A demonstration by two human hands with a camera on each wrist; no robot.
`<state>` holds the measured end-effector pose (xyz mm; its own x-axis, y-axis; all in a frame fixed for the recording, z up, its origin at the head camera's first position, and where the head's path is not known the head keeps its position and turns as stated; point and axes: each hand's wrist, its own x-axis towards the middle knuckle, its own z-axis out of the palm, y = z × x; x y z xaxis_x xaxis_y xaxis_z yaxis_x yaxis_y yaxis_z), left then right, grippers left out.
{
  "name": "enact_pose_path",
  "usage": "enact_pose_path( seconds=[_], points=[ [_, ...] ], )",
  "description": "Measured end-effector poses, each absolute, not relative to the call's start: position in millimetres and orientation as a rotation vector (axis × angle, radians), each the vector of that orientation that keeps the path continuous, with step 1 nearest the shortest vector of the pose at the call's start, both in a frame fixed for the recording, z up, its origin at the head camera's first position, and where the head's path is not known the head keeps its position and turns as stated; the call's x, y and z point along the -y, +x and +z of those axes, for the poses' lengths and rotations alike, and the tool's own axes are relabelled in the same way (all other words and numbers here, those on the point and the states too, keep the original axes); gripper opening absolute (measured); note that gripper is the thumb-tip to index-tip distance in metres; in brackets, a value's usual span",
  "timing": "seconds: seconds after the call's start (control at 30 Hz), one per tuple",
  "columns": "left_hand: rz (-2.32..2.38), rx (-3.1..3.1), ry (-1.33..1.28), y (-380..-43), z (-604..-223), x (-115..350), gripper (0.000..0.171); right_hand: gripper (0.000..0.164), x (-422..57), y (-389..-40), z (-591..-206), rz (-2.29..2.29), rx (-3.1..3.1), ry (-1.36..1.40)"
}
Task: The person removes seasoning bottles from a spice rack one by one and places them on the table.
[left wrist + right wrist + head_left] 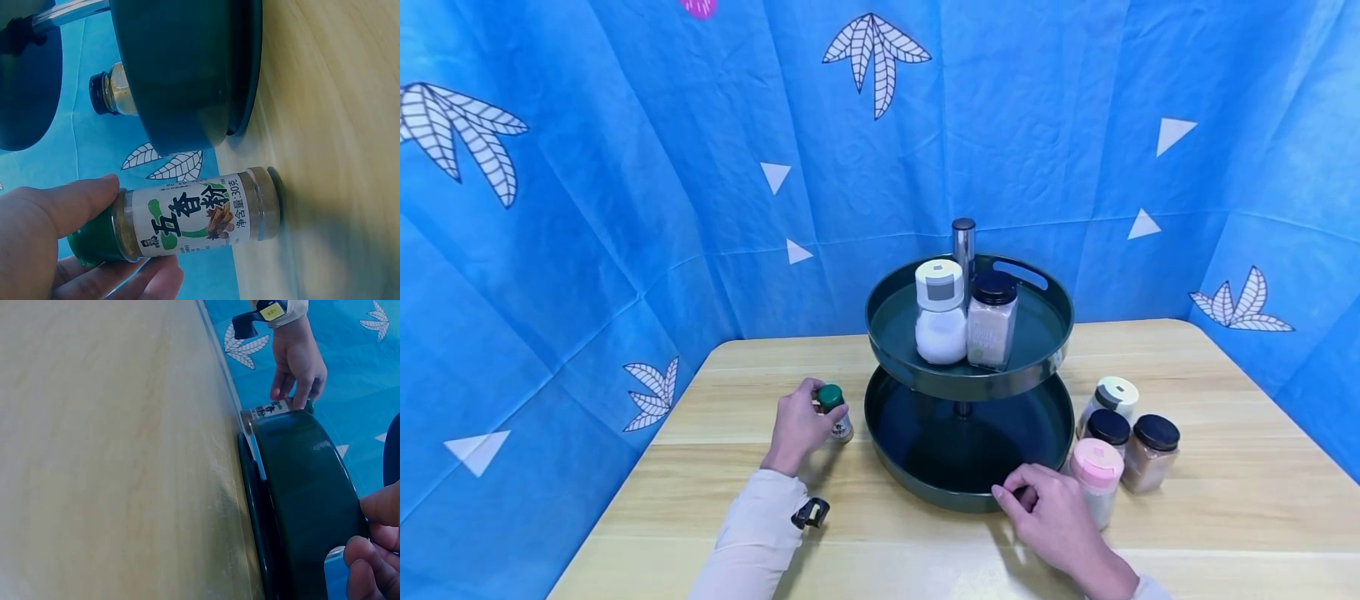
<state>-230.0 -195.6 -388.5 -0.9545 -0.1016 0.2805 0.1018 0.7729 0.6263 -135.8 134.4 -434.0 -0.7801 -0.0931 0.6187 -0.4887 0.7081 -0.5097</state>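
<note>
My left hand (pixel 801 425) grips a small spice jar (pixel 194 215) by its green cap, thumb on one side and fingers on the other. The jar has a white label with Chinese characters and stands upright, its base at the wood tabletop, just left of a dark green two-tier rack. At the front right of that rack, my right hand (pixel 1052 517) pinches the rim of the lower tray (pixel 925 490), close to a handle cutout seen in the right wrist view. The upper tray (pixel 985 387) holds a white-capped jar (pixel 940 337) and a black-lidded square jar (pixel 991 335).
Right of the rack, close to my right hand, stand a pink-capped jar (pixel 1097 475), two black-lidded jars, one of them (pixel 1150 458) farther right, and a white-capped jar (pixel 1116 395). A blue patterned cloth (pixel 865 183) hangs behind the table (pixel 715 467).
</note>
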Motion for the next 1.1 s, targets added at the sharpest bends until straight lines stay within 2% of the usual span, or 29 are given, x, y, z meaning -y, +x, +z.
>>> enact_pose_path(
  seconds=[0.4,0.73,0.8,0.93,1.0,1.1],
  points=[
    [-0.981,2.687,0.014,-231.0,-391.9,195.3,0.044,0.029,-133.6,-135.2,-433.7,0.922,2.336,0.469],
    [-0.934,2.710,-0.008,-230.2,-392.7,196.3,0.053,0.018,-130.1,-128.6,-424.6,1.018,2.436,0.546],
    [-0.951,2.698,-0.011,-228.7,-391.9,198.0,0.055,0.023,-129.8,-125.9,-421.5,1.074,2.492,0.650],
    [-0.980,2.641,-0.013,-225.7,-388.2,201.8,0.055,0.042,-129.0,-120.2,-413.6,1.170,2.704,0.882],
    [-0.981,2.607,-0.022,-224.5,-385.3,203.0,0.053,0.050,-128.3,-118.2,-409.9,1.153,2.832,0.930],
    [-0.989,2.558,-0.042,-223.4,-381.0,203.3,0.050,0.054,-128.2,-117.7,-406.5,1.094,2.929,0.936]
  ],
)
